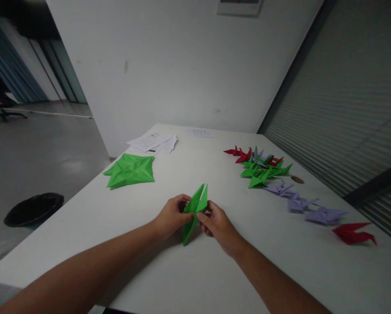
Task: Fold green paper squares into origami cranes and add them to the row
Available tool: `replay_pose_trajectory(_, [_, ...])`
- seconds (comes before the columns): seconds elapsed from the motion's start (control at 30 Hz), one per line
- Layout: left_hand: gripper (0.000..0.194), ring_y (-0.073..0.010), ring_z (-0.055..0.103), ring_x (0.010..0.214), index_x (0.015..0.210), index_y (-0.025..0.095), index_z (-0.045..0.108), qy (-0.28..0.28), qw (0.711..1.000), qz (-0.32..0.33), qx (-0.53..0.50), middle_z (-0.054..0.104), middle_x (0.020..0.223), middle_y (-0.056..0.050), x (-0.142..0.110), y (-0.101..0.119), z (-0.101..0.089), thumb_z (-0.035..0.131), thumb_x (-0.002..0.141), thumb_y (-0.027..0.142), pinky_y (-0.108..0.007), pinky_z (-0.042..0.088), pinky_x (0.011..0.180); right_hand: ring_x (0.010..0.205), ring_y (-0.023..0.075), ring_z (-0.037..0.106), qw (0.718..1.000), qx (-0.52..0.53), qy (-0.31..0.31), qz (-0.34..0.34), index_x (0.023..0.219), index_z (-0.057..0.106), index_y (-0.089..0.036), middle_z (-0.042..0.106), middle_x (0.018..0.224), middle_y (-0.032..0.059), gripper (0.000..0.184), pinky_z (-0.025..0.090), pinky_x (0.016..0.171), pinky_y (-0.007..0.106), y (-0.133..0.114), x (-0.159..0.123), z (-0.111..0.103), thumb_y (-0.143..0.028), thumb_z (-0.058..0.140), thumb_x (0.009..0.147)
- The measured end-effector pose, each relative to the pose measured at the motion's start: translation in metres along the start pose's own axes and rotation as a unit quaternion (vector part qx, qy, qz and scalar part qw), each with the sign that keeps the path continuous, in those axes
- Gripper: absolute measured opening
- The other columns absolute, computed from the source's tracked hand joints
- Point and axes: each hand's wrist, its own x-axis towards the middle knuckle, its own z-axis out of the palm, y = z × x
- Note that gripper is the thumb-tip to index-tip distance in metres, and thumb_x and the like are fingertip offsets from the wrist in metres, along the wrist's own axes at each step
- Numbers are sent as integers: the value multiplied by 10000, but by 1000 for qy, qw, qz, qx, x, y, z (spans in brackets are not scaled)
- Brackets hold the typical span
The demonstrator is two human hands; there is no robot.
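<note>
A partly folded green origami paper point(195, 204) stands over the middle of the white table, two narrow points upward and one pointing down toward me. My left hand point(174, 214) pinches its left side, thumb in front and fingers behind. From the right, my right hand point(217, 222) grips the other side, its thumb pressed near the centre crease. The fingertips behind the paper are partly hidden. Left of my hands, creased green paper sheets point(132, 171) lie in a loose stack.
Folded green paper cranes point(261, 176) lie heaped with red and purple ones at the right. Purple cranes point(324, 215) and a red crane point(354, 234) trail nearer along that side. White printed sheets point(152, 141) lie at the back left. A black-lined bin point(35, 209) stands on the floor.
</note>
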Motion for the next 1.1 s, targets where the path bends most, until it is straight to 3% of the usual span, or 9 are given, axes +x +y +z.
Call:
replay_pose_trajectory(0.2, [395, -151, 627, 699, 962, 147, 652, -29, 999, -16, -16, 706, 801, -28, 0, -4, -4, 870, 638, 209, -272, 457, 656, 427, 75, 385, 1000, -7, 21, 18, 940, 619, -173, 542, 543, -61, 455, 261, 434, 202, 1, 0, -2, -591, 741, 809])
replay_pose_trajectory(0.37, [456, -181, 689, 779, 1072, 180, 673, -67, 989, -58, -119, 743, 892, -49, -2, -2, -6, 838, 647, 167, -314, 517, 754, 415, 75, 362, 998, 6, 56, 17, 865, 610, -184, 521, 514, -64, 428, 214, 416, 198, 1, 2, -6, -576, 762, 780])
replay_pose_trajectory(0.53, [341, -197, 709, 815, 1045, 155, 735, -45, 973, -110, -199, 760, 906, -85, -2, 1, -7, 800, 714, 211, -354, 546, 824, 395, 67, 321, 998, 17, 62, 19, 873, 616, -181, 511, 488, -73, 417, 180, 405, 203, -1, 2, -10, -557, 767, 772])
replay_pose_trajectory(0.73, [389, -178, 719, 809, 994, 142, 748, -46, 981, -88, -166, 768, 927, -82, 2, -3, -8, 932, 699, 318, -330, 549, 817, 402, 66, 328, 998, 14, 56, 18, 879, 631, -170, 507, 489, -76, 410, 191, 408, 205, 0, 2, -8, -538, 773, 769])
replay_pose_trajectory(1.1, [524, -181, 728, 818, 1027, 124, 703, -82, 984, -58, -149, 779, 929, -96, 5, -13, -11, 988, 604, 245, -325, 536, 828, 431, 67, 378, 998, 12, 65, 18, 806, 610, -174, 488, 542, -74, 393, 220, 397, 189, 2, 3, -7, -505, 809, 733])
